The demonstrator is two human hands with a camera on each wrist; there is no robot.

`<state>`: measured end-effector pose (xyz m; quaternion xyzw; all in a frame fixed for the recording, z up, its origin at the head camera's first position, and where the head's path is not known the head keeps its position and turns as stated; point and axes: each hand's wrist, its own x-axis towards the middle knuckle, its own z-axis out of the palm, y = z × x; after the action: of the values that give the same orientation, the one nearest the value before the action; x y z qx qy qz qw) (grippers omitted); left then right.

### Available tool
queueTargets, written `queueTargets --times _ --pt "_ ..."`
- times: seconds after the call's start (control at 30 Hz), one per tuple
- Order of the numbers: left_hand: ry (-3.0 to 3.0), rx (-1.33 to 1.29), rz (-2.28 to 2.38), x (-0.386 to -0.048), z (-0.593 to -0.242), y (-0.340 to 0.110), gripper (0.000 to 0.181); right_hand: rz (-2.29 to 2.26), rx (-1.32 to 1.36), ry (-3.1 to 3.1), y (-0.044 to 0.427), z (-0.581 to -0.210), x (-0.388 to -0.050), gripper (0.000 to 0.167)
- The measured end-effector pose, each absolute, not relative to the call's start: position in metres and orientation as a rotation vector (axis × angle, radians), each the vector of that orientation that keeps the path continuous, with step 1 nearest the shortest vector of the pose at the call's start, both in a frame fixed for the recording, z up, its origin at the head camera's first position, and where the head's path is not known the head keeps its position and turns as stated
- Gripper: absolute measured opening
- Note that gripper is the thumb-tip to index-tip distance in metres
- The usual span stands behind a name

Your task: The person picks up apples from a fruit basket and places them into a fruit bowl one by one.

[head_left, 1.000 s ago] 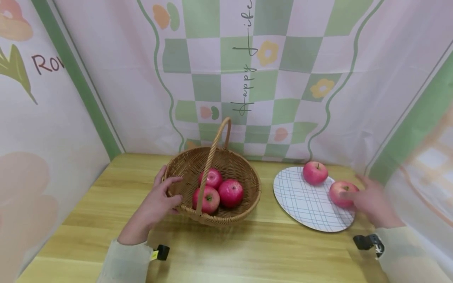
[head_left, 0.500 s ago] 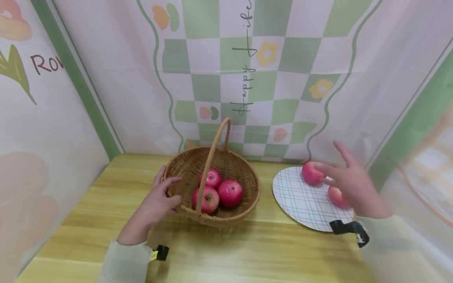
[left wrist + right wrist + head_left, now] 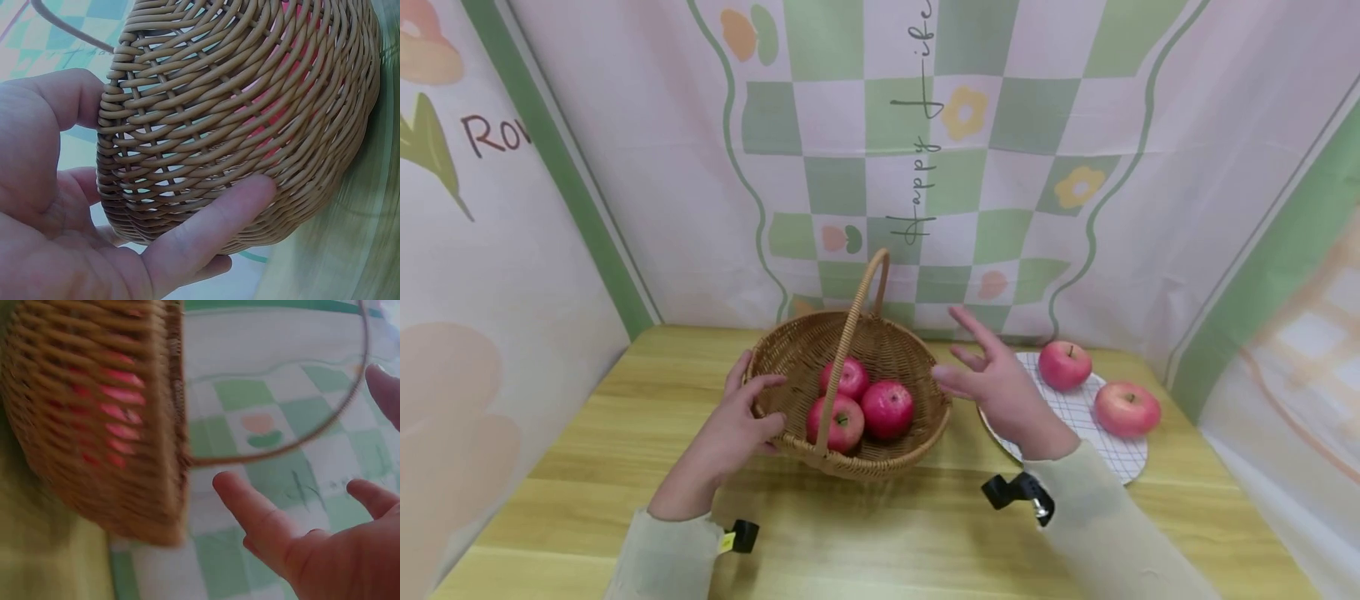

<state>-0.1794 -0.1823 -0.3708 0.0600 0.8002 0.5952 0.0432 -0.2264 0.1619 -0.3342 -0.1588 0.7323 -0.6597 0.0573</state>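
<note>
A brown wicker basket (image 3: 925, 433) with an arched handle (image 3: 847, 333) holds three red apples (image 3: 888, 409). The left hand (image 3: 730, 429) grips the basket's left rim, thumb and fingers on either side; in the left wrist view, that hand (image 3: 81, 206) lies against the woven wall (image 3: 206, 125). The right hand (image 3: 1000, 387), fingers spread and holding nothing, hovers by the basket's right rim. In the right wrist view its fingers (image 3: 262, 519) are a little apart from the basket (image 3: 94, 425).
To the right, a round white checked plate (image 3: 1075, 408) carries two apples (image 3: 1064, 365), (image 3: 1127, 409) at its right side; the right forearm partly covers the plate. Behind the wooden table (image 3: 865, 550) hangs a patterned cloth (image 3: 835, 183). More cloth stands at both sides.
The right hand has moved left from the apple at the plate's right edge to beside the basket. Both apples stay on the plate. The left hand keeps its grip.
</note>
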Motion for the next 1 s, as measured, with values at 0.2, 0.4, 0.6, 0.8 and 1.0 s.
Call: queueTargets --times 0.2,0.4,0.6,0.8,1.0 --pt "2.472 0.195 1.806 -0.178 -0.37 -0.181 0.056 -1.607 -0.596 2.537 0.143 -0.356 -0.238 0.089" --pt "2.547 0.252 1.753 -0.177 -0.368 -0.176 0.055 -1.352 -0.692 2.636 0.133 -0.368 -0.24 0.093" --pt "2.714 0.331 1.593 -0.176 -0.367 -0.171 0.053 -1.249 -0.714 2.644 0.129 -0.377 -0.238 0.095" --pt "2.796 0.397 1.514 -0.173 -0.364 -0.167 0.053 -1.142 -0.703 2.709 0.127 -0.387 -0.237 0.095" --pt "2.807 0.443 1.513 -0.172 -0.364 -0.165 0.054 -1.063 -0.761 2.721 0.124 -0.395 -0.234 0.091"
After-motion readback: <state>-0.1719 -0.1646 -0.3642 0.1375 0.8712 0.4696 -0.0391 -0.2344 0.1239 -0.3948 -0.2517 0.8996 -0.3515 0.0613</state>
